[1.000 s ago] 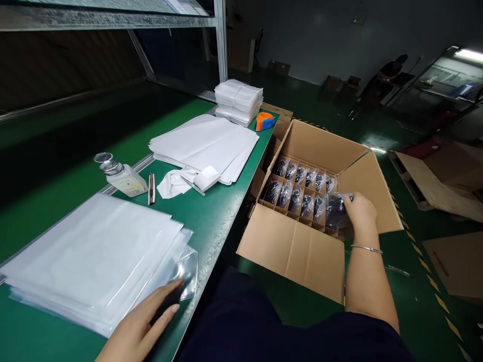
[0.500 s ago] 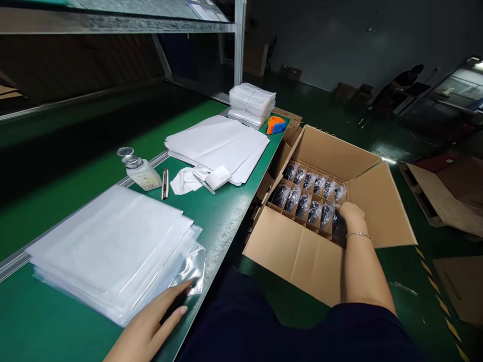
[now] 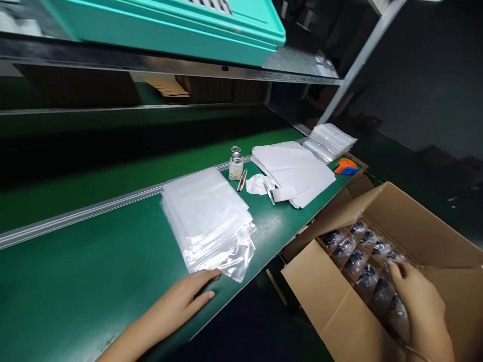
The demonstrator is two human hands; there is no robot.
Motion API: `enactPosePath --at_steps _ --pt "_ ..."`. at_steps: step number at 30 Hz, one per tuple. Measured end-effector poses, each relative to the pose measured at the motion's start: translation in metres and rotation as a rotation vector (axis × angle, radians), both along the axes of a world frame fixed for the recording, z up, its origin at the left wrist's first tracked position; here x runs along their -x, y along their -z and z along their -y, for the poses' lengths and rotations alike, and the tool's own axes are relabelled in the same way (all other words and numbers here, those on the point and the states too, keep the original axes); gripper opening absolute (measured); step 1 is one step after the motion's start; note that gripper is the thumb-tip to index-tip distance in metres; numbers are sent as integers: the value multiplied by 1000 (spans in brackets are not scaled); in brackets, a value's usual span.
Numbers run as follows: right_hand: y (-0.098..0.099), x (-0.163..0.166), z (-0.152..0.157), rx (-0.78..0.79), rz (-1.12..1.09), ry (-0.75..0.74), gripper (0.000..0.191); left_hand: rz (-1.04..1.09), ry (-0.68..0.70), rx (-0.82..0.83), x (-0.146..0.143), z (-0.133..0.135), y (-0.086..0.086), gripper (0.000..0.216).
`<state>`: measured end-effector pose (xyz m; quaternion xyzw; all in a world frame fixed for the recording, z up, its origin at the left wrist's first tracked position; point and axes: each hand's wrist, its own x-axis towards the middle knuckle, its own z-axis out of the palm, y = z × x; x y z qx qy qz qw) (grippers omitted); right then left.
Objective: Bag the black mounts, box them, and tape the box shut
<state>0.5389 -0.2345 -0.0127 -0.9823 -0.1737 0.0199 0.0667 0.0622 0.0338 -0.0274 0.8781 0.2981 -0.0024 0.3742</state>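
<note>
Lower right, the right hand (image 3: 418, 301) bends its fingers over bagged parts (image 3: 356, 261) in the carton (image 3: 332, 306), grip unclear; the left hand (image 3: 184, 296) lies slack, bracing at the bag stack (image 3: 206, 216)'s corner.

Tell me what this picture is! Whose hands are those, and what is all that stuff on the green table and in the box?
Those are a person's two bare hands, no machine. The picture comes from a camera worn on the person's head, looking down. The left hand lies flat and open on the green table, next to a stack of clear plastic bags. Farther along are a small bottle with a metal top, white sheets and an orange-and-blue tape dispenser. The right hand reaches into a cardboard box beside the table, touching small dark items wrapped in bags, each in its own cell. Whether it grips one is hard to tell.
</note>
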Motion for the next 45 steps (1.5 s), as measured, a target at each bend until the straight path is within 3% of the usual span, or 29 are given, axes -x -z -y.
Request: enactPosePath --at_steps 2,3,4,6,7,9,10,12,15,18,21,23,25,27,30,33,36,38,40,43,45 --pt "-26 34 -35 -391 32 -180 33 3 -37 5 2 0 -6 41" --pt "-36 53 -61 -567 11 -354 31 8 -47 0 2 1 -9 41" --pt "-44 70 -92 -633 -37 -551 30 16 -48 -7 0 2 -13 41" --pt "-52 97 -166 -517 -41 -914 31 37 -27 -24 -2 6 -20 41" --pt "-52 105 -203 -483 -30 -980 30 48 -12 -33 0 8 -24 41" --pt "-51 108 -267 -394 5 -984 32 59 -14 -55 10 12 -29 41" --pt "-51 106 -289 -253 17 -962 29 58 -41 -74 19 12 -31 41" --pt "-54 102 -314 -132 6 -961 17 52 -147 -115 44 12 -34 42" --pt "-67 120 -315 -119 -112 -1129 21 78 -363 -158 79 10 -43 43" --pt "-83 184 -304 -158 -500 -1542 33 182 -458 -227 91 11 -63 44" --pt "-97 269 -292 40 -774 -1948 32 262 -322 -296 85 9 -84 63" --pt "-104 311 -287 163 -756 -2083 31 227 -208 -251 88 6 -90 51" --pt "-108 334 -290 192 -698 -2105 33 183 -178 -152 104 8 -88 25" --pt "-107 343 -302 172 -681 -2065 34 174 -288 -63 132 16 -79 11" --pt "-93 348 -329 125 -725 -1984 35 242 -606 6 182 33 -57 12" --pt "-65 359 -351 123 -839 -1946 35 383 -887 101 224 49 -32 11" --pt "-37 378 -362 137 -962 -1903 34 477 -1104 140 245 64 -13 13" --pt "-28 397 -360 164 -993 -1899 34 481 -1202 40 245 74 -9 22" --pt "-29 420 -348 241 -982 -1965 33 463 -1159 -113 235 81 -14 34" --pt "-45 454 -319 382 -922 -2155 29 416 -836 -202 213 87 -27 44" --pt "-59 469 -304 379 -871 -2236 28 362 -670 -168 206 90 -33 31"
